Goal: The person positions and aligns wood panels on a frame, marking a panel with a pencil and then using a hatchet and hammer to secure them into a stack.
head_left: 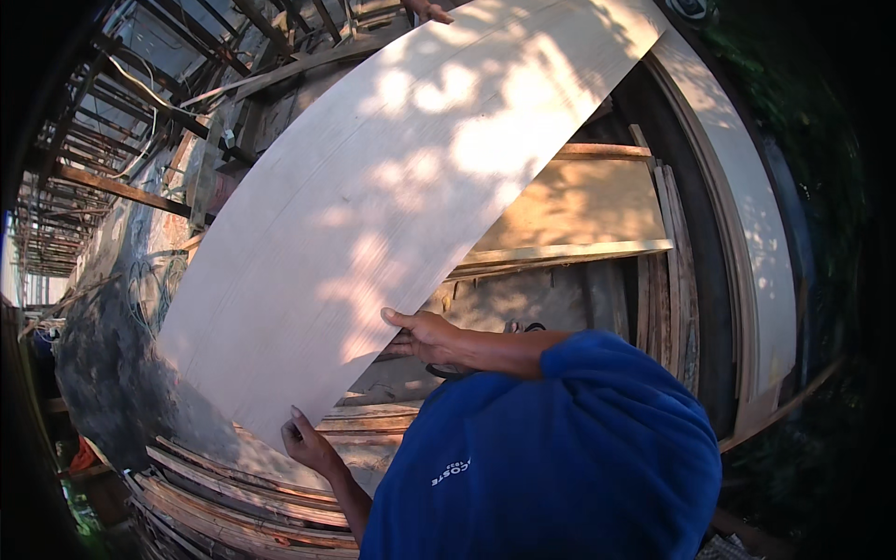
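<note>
A large pale plywood sheet (280,252), dappled with sun, slants from the lower left up to the top right. At its near end my left hand (306,442) is closed on the corner, thumb on the upper face. My right hand (425,336) grips the long near edge further along, its thumb on top and its fingers partly hidden beneath the sheet. Another person's hand (429,11) rests at the sheet's far edge, at the top of the view.
Long timber strips (252,495) are stacked at the lower left. A wooden frame with a tan panel (588,201) lies beyond the sheet. More sheets (761,252) are stacked at the right. Dark scaffold bars (121,187) and a coiled cable (159,294) stand at left.
</note>
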`<state>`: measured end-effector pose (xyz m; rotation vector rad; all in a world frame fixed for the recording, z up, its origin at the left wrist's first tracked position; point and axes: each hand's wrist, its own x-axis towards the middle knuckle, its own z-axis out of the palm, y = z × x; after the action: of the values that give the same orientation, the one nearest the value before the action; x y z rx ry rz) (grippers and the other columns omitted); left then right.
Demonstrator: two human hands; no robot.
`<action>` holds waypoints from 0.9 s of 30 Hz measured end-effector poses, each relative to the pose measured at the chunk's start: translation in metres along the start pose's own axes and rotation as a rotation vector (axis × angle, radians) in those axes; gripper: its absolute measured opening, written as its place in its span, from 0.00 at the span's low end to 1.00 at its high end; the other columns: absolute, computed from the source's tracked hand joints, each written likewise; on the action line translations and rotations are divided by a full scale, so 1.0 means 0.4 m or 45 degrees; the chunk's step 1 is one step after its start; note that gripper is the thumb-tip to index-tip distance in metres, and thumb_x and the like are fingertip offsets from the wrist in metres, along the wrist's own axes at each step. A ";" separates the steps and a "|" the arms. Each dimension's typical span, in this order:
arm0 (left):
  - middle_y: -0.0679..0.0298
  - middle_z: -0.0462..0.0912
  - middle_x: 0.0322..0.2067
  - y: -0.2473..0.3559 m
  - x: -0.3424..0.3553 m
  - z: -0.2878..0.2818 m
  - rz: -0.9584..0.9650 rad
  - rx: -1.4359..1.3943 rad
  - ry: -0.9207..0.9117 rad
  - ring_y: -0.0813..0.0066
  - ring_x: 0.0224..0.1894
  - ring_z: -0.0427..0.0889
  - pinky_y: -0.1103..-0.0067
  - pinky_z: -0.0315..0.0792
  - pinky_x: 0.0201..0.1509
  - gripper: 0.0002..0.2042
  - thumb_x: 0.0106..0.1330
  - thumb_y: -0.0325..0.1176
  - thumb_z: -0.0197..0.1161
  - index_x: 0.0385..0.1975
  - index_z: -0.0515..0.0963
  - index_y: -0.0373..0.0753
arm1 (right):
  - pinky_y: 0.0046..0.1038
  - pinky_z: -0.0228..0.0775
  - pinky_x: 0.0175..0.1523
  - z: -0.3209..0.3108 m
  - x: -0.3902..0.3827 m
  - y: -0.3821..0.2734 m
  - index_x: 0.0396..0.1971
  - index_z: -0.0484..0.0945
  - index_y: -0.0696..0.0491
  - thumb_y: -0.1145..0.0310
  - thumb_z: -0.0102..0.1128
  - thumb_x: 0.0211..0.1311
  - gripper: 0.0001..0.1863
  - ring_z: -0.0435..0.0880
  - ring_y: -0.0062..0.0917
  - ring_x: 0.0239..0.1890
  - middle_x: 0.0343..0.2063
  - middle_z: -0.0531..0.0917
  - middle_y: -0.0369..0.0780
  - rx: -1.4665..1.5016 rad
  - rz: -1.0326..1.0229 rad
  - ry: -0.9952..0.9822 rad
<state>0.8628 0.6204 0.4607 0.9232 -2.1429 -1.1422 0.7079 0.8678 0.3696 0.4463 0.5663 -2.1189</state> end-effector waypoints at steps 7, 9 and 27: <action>0.56 0.78 0.57 -0.099 0.046 0.315 -0.907 -1.408 -0.839 0.63 0.61 0.76 0.65 0.71 0.64 0.35 0.75 0.63 0.50 0.66 0.66 0.36 | 0.37 0.76 0.60 0.164 0.169 0.069 0.55 0.74 0.61 0.50 0.65 0.69 0.29 0.79 0.29 0.50 0.46 0.81 0.42 -0.114 0.100 0.131; 0.57 0.78 0.58 -0.171 0.149 0.342 -0.819 -1.486 -0.804 0.62 0.60 0.77 0.64 0.73 0.62 0.35 0.74 0.64 0.50 0.65 0.67 0.37 | 0.32 0.79 0.54 0.189 0.196 0.055 0.49 0.78 0.60 0.52 0.65 0.70 0.24 0.82 0.28 0.48 0.42 0.83 0.41 -0.132 0.155 0.154; 0.66 0.85 0.48 -0.140 0.740 0.192 -0.964 -1.314 0.274 0.68 0.49 0.85 0.69 0.82 0.49 0.23 0.70 0.56 0.64 0.52 0.78 0.44 | 0.54 0.56 0.76 -0.534 -0.073 -0.800 0.79 0.40 0.52 0.15 0.36 0.55 0.65 0.64 0.49 0.73 0.74 0.59 0.49 0.385 -1.188 0.647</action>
<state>0.6418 0.4069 0.4150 1.2320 -0.7449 -2.0605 0.4828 1.1682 0.2805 1.0647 0.8530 -3.0209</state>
